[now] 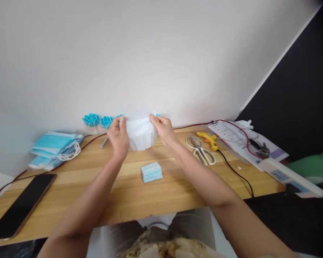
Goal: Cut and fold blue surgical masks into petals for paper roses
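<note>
Between my two hands a thin white cloth-like sheet (140, 133) is stretched out, raised above the far part of the table. My left hand (118, 138) pinches its upper left corner, and my right hand (163, 128) pinches the upper right one. Its lower edge hangs loose and sags a little. Nearer to me, a small stack of pale blue pleated pieces (151, 172) lies on the wooden table (129, 200). Behind the hands, blue flowers (90, 119) stand along the wall, some partly covered by my left hand and the sheet.
At the left are a pile of blue face masks (52, 145) with white ear loops and a black phone (21, 206). To the right lie scissors (200, 150), a yellow glue gun (208, 139) with its cord, papers (231, 134), keys (262, 149) and a power strip (292, 177).
</note>
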`<control>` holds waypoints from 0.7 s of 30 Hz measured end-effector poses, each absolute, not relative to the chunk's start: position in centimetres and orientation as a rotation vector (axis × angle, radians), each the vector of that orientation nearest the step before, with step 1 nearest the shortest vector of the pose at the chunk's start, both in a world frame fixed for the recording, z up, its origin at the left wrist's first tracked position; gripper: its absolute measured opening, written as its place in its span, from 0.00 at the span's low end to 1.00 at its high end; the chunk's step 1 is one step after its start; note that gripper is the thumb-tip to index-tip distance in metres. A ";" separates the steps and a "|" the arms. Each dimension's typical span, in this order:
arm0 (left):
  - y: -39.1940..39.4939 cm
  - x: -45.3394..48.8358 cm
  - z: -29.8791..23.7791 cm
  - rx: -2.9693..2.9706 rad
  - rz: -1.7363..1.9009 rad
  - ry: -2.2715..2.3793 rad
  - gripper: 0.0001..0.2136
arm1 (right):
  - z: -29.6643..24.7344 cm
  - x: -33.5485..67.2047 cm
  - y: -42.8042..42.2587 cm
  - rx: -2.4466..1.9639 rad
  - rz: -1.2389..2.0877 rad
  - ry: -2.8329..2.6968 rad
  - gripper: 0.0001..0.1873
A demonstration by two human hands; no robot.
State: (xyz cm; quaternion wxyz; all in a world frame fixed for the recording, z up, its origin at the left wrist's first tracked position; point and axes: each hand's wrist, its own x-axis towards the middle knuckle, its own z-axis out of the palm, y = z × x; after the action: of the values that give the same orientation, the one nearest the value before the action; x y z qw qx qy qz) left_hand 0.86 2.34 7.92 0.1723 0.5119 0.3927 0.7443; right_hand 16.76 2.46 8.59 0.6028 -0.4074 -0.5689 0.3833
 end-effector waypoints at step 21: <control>-1.3 1.1 4.1 1.444 1.927 1.140 0.24 | 6.1 14.1 -1.7 -1.044 0.243 -1.421 0.26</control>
State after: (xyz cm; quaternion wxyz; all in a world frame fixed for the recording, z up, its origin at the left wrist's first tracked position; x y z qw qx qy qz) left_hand 1.13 -1.34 4.12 0.2365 0.5266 0.4159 0.7027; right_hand 14.06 -1.74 6.10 0.6294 -0.4557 -0.6205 0.1060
